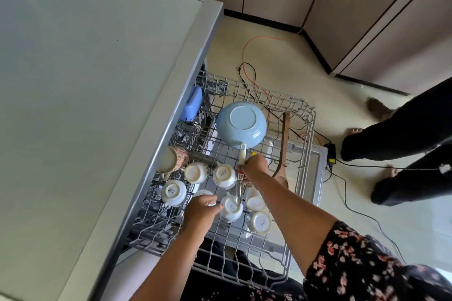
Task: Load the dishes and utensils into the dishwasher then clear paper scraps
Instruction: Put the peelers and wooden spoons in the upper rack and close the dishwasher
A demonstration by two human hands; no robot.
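Floral sleeve (362,266) in foreground, right hand (254,166) gripping a metal utensil (238,190) over the pulled-out dishwasher rack (308,115), long axis running from hand toward camera, tip among upturned white cups (223,176), left hand (201,210) curled over one cup (204,193), grip unclear.

rack (308,149) | upturned cups (224,176); blue pan (241,124) upside down; wooden spatula (285,144); patterned mug (175,159)

Cup (204,192) mostly under left hand (199,212); utensil (238,188) in right hand (254,166) unidentifiable; bystander legs (403,134) cut off
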